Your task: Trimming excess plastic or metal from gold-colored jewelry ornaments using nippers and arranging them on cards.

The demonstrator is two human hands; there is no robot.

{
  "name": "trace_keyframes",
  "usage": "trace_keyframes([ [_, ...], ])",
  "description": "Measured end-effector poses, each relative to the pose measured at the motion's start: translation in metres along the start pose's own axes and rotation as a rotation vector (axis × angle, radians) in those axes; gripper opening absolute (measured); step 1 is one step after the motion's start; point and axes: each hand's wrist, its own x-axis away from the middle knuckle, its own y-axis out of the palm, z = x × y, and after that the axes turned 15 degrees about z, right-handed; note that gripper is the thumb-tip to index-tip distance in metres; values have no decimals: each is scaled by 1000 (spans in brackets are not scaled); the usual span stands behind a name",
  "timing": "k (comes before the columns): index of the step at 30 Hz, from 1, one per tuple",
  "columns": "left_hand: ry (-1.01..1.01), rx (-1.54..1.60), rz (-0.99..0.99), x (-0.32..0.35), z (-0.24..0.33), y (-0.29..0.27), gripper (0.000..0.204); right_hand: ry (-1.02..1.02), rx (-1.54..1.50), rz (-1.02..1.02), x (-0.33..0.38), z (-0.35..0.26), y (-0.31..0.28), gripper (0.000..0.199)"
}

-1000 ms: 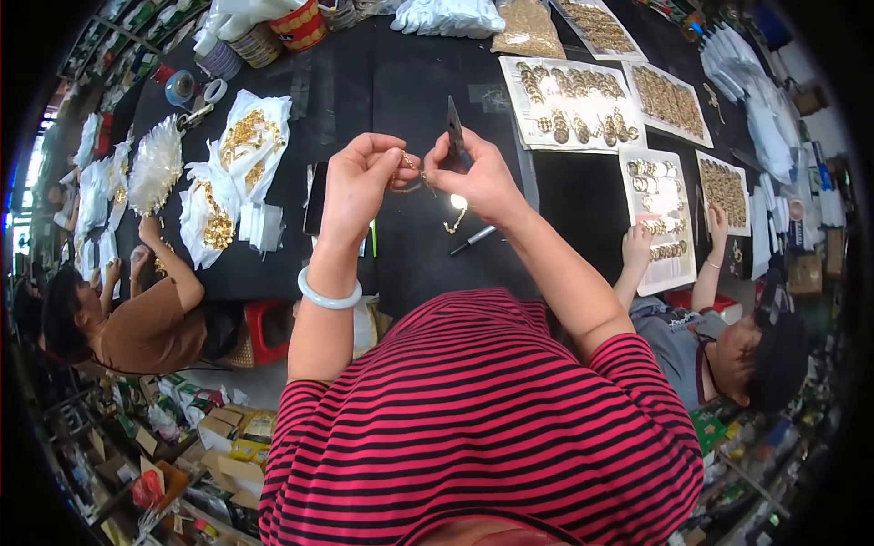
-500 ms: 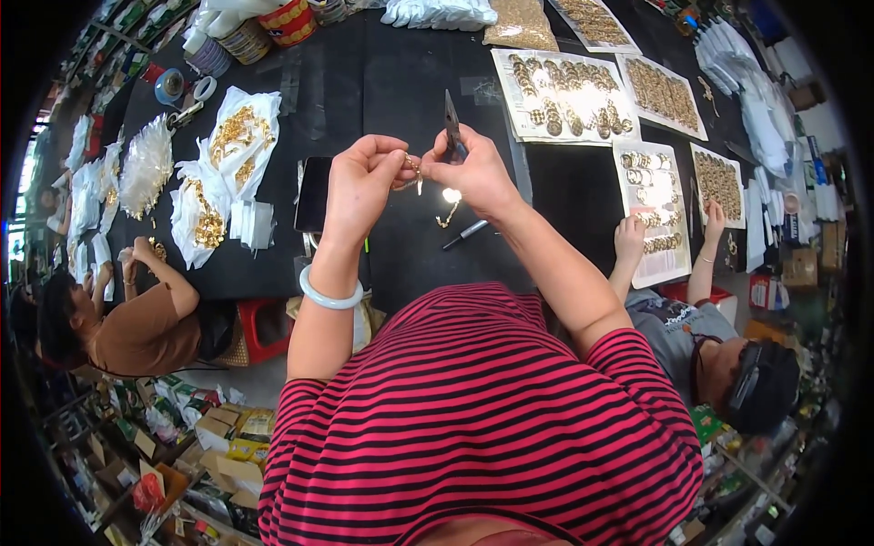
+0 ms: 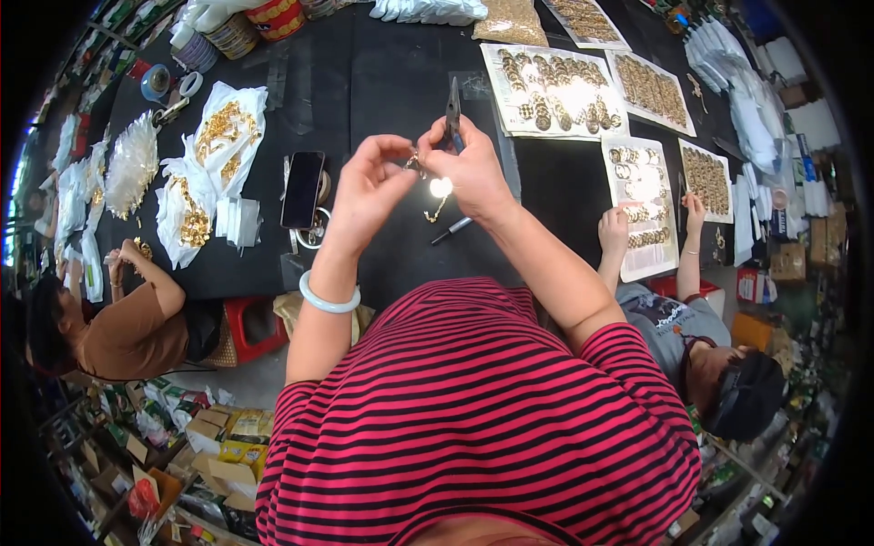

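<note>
Gold-coloured links of a fine chain (image 3: 414,163) gather at the fingertips of both hands above a black-covered table (image 3: 391,100), the right hand (image 3: 471,173) grasping a pair of pliers (image 3: 453,107) while the left hand (image 3: 369,187) curls at the links, whether pinching them one cannot tell. Just below, a chain end (image 3: 433,217) shows beside a pen (image 3: 452,230), with a phone (image 3: 302,189) to the left. Farther out, sheets of round ornaments (image 3: 562,114) lie at right and gold-toned pieces (image 3: 195,227) on white wrapping at left.
</note>
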Motion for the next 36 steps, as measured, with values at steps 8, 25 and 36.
trace_keyframes([
  [8, 753, -474, 193, 8, -11, 13, 13, -25, -177, 169, 17, 0, 11, 16],
  [25, 750, -259, 59, 19, -5, -1, 9, -1160, 964, -263, 5, -19, -43, 40],
  [36, 781, -279, 36, 19, -9, -2, 11, -1098, 990, -330, 8, -13, -48, 41],
])
